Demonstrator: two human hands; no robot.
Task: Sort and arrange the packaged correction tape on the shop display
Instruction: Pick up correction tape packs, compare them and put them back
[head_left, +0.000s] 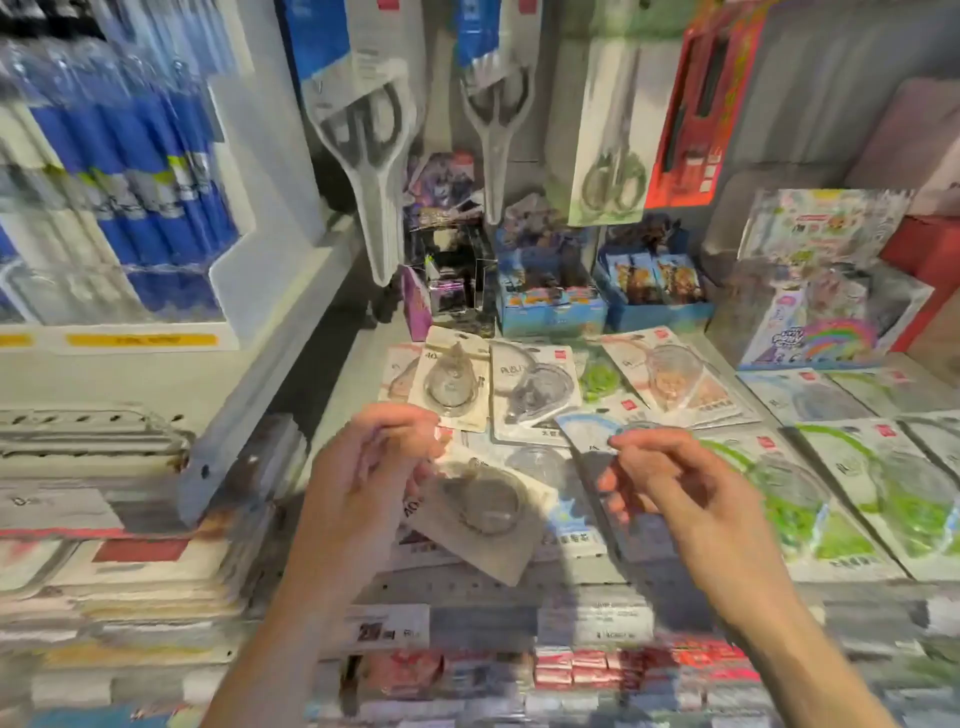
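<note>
Gripping a beige correction tape pack (480, 512), left hand (363, 467); right hand (670, 483) pinches a blue pack (592, 431).

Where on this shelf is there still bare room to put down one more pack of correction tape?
Little room. One bare strip of shelf runs between the metal bracket and the beige packs. The green packs at right lie edge to edge, the middle packs overlap, and card boxes fill the back.
</note>
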